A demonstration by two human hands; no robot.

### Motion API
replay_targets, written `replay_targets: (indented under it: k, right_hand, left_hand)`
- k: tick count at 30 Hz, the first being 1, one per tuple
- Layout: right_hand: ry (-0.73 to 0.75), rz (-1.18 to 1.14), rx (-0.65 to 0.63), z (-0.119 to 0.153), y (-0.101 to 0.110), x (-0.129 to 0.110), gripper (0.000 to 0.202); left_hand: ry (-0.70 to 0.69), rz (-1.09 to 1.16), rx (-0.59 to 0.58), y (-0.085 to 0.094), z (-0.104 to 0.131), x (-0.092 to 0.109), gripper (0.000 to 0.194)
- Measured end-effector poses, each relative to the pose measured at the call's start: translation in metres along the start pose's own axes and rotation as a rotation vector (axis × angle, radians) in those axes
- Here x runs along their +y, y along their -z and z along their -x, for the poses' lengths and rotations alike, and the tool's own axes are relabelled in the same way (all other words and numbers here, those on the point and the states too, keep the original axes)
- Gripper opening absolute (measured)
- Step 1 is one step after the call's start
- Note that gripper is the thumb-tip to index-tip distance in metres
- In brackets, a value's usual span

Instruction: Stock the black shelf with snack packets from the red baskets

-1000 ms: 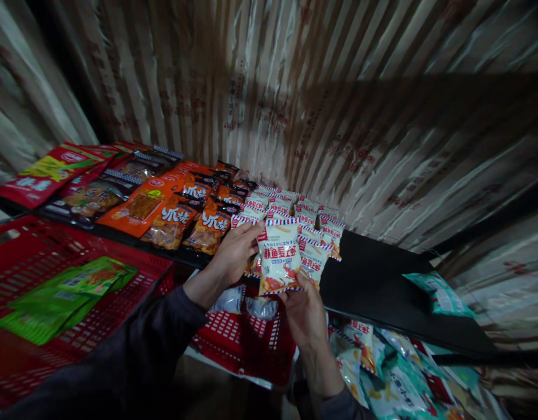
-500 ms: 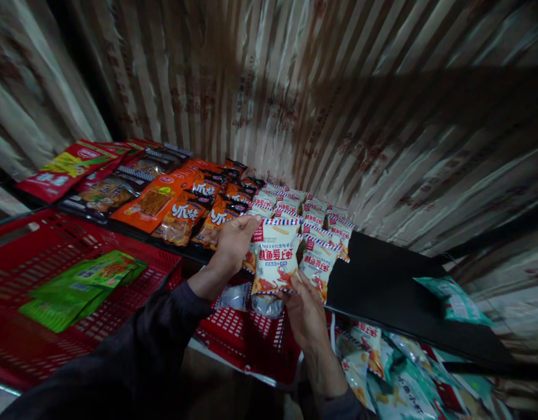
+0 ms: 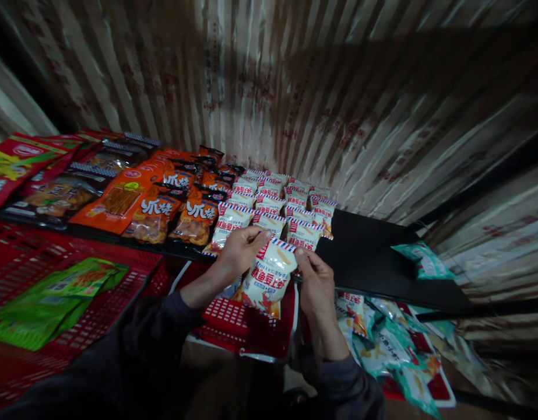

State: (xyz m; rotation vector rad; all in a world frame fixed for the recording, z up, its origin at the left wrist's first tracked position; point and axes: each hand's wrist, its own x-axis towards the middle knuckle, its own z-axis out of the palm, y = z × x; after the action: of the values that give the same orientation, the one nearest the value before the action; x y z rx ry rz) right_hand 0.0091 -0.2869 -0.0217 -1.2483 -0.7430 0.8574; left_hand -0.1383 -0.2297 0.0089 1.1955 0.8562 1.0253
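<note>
A white snack bag (image 3: 271, 275) with red lettering and a striped top edge hangs upright between my two hands. My left hand (image 3: 242, 252) pinches its top left corner. At the top right corner, my right hand (image 3: 315, 277) grips the striped edge between thumb and fingers. Just behind are rows of matching white snack bags (image 3: 234, 221) laid on the black shelf (image 3: 360, 251). Below the held bag is a red basket (image 3: 251, 335), partly hidden by the bag and my arms.
Orange and black snack bags (image 3: 197, 214), dark packs (image 3: 61, 195) and red packs (image 3: 21, 157) line the shelf's left. One teal bag (image 3: 424, 261) lies at the shelf's right. A left red basket (image 3: 144, 286) holds green packs (image 3: 54, 300); teal bags (image 3: 395, 344) fill another basket lower right.
My right hand has moved from the bag's lower right corner up to its top right corner. The bag hangs slightly lower, and the view has shifted to the right.
</note>
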Motion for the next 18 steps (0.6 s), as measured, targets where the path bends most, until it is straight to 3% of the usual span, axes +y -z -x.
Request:
replay_targets:
  k: [6,11,18]
  right_hand:
    - [0.143,-0.023,0.228,-0.01,0.012,-0.008,0.032]
    - [0.163,-0.172,0.351,-0.025,0.024,-0.01,0.032]
    - [0.143,-0.178,0.353,-0.029,0.03,-0.011,0.033]
  left_hand:
    - [0.052,0.14,-0.201,-0.009,0.007,0.001,0.028]
    - [0.174,0.173,-0.38,-0.014,0.012,-0.006,0.044]
    - [0.176,0.072,-0.391,-0.015,0.015,-0.015,0.028]
